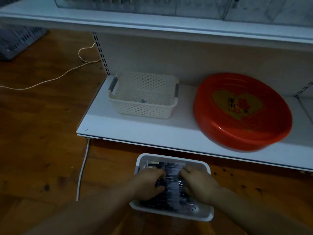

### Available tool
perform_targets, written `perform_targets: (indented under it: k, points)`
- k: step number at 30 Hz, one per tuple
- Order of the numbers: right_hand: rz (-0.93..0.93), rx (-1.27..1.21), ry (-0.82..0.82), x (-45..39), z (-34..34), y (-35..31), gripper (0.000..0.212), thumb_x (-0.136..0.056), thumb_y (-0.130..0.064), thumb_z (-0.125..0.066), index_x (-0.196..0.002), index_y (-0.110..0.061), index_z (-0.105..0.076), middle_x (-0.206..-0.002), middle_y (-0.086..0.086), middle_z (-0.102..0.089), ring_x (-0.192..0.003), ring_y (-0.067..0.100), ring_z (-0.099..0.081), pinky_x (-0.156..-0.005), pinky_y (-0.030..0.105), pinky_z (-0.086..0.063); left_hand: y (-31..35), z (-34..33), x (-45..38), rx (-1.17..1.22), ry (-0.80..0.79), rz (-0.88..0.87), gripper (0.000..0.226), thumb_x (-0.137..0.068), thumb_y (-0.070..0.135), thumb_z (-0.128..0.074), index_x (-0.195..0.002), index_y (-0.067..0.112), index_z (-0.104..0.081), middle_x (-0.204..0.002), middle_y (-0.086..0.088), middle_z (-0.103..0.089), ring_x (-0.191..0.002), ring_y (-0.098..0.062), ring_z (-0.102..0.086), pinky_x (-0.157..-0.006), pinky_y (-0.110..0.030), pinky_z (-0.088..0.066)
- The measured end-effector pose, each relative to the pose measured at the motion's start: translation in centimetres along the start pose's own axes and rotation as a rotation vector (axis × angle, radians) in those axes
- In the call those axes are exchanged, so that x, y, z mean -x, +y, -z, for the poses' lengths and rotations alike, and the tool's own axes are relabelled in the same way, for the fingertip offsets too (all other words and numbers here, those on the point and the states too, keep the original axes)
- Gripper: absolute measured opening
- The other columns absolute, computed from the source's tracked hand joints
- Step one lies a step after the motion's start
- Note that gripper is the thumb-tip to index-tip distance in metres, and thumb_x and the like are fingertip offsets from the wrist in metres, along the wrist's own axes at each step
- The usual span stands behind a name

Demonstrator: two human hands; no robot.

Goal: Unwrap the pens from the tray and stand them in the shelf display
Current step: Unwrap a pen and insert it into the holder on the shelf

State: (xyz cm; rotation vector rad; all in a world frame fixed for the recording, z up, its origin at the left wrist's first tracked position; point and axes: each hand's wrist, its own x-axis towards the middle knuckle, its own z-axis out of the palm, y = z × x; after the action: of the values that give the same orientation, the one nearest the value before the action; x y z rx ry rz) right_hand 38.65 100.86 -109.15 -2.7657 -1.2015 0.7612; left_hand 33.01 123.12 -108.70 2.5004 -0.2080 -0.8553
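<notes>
A white rectangular tray (205, 216) sits on the wooden floor just below the lowest shelf. It holds several dark pens (171, 189) in clear wrapping, lying crosswise. My left hand (147, 183) reaches into the tray's left side, its fingers curled round a bunch of the pens. On the tray's right side my right hand (199, 182) has its fingers curled down onto the same pile. Both hands hide much of the pens. Clear display bins (152, 4) stand on the upper shelf at the top of the view.
A cream perforated basket (144, 107) and a round red tray (242, 131) with a gold heart stand on the white lower shelf (135, 131). A white cable (81, 172) runs down the floor to the left. A grey crate (15, 41) sits far left.
</notes>
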Motion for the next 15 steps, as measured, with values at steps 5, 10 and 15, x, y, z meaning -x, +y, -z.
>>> perform_targets:
  k: [5,10,15]
  points:
    - [0.015,0.049,-0.024,0.0,-0.3,0.0,0.022,-0.1,-0.02,-0.051,-0.12,-0.013,-0.057,-0.123,0.008,-0.057,-0.104,0.027,-0.058,-0.072,0.028,-0.031,-0.4,-0.2,-0.7,-0.004,-0.028,-0.009,0.035,-0.1,0.031,-0.056,-0.133,0.02,-0.051,-0.131,-0.004,-0.055,-0.115,-0.02,-0.053,-0.1,-0.039,-0.046]
    - [0.039,0.006,-0.01,0.0,0.3,0.1,0.016,-0.097,-0.02,-0.051,-0.106,-0.01,-0.062,-0.112,0.007,-0.057,-0.097,0.026,-0.058,-0.071,0.027,-0.028,-0.6,-0.5,-0.8,0.0,-0.024,-0.018,0.036,-0.101,0.028,-0.054,-0.135,0.018,-0.052,-0.134,-0.006,-0.054,-0.121,-0.022,-0.051,-0.102,-0.037,-0.044]
    - [-0.012,-0.252,0.187,0.0,1.5,1.3,0.012,-0.101,-0.03,-0.053,-0.106,-0.022,-0.061,-0.091,-0.009,-0.063,-0.08,0.008,-0.058,-0.07,0.026,-0.039,-0.4,0.3,-0.9,0.088,-0.001,0.011,0.046,-0.104,0.029,-0.049,-0.148,0.018,-0.042,-0.147,-0.005,-0.05,-0.13,-0.023,-0.049,-0.106,-0.033,-0.042]
